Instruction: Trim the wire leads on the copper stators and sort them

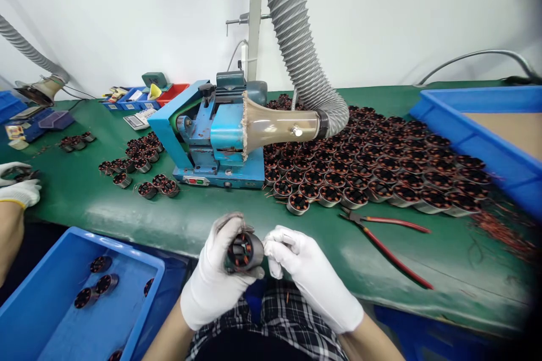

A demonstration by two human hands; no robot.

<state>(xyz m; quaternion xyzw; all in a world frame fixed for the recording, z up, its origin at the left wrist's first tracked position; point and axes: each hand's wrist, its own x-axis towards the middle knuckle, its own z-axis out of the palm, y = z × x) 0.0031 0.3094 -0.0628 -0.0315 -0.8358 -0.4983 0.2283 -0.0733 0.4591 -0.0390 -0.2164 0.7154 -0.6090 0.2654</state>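
My left hand [219, 271], in a white glove with grey-stained fingertips, is wrapped round a motor stator [255, 250]. The stator is a grey metal ring with a black core and copper windings, its open face turned to the left. Close against the ring's right side, my right hand [296, 262], also white-gloved, has thumb and fingers pinched together. Whatever lies between those fingertips is too small or hidden to make out. Red-handled cutting pliers [381, 242] lie on the green bench, right of my right hand.
Many stators [351, 163] crowd the bench behind. A blue belt machine [207, 141] with a grey duct hose [296, 34] stands ahead. Blue bins [158, 276] flank me, the left one holding several stators. Wire scraps [508, 231] lie right. A co-worker's gloved hands [23, 192] are far left.
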